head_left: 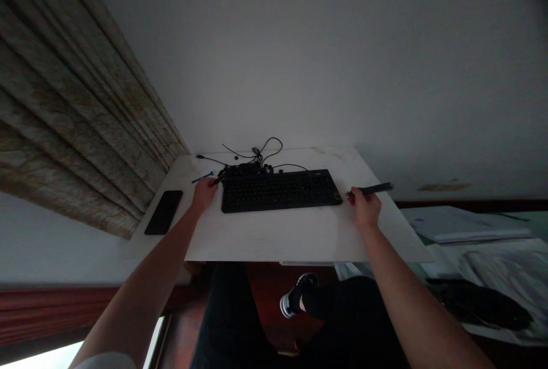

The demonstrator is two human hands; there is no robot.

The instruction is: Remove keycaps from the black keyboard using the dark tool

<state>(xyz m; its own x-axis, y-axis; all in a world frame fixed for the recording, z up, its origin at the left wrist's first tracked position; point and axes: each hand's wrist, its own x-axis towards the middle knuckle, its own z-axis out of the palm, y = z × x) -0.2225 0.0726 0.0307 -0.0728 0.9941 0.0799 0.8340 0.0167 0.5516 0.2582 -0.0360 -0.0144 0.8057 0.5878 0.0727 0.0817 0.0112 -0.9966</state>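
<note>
The person is working at a black keyboard [280, 191] lying on a white counter [278, 237], with a tangle of black cables [257, 157] bunched along its far edge and trailing loose toward the far side. The left hand [204, 195] is reaching to the keyboard's left end, its fingers pointing at a small dark piece [219, 179] where the cables meet the keyboard; whether it is gripping that piece or only touching it, the view does not settle. The right hand [363, 209] is staying off the keyboard's right end, curled narrow around a dark pen [375, 188] that is sticking out to the right. A thin blue strip [202, 177] is lying just beyond the left hand, and a black phone [163, 212] is lying further left, near the counter's edge. A pleated curtain [72, 100] is hanging at the left, and papers [462, 225] are lying lower down at the right, beside a shoe [297, 295] showing below the counter. The work in hand appears to centre on the cable bunch at the keyboard's far left, and any further move there calls for a sure hold among the tangled leads, with the left fingers picking out one piece from the rest.
</note>
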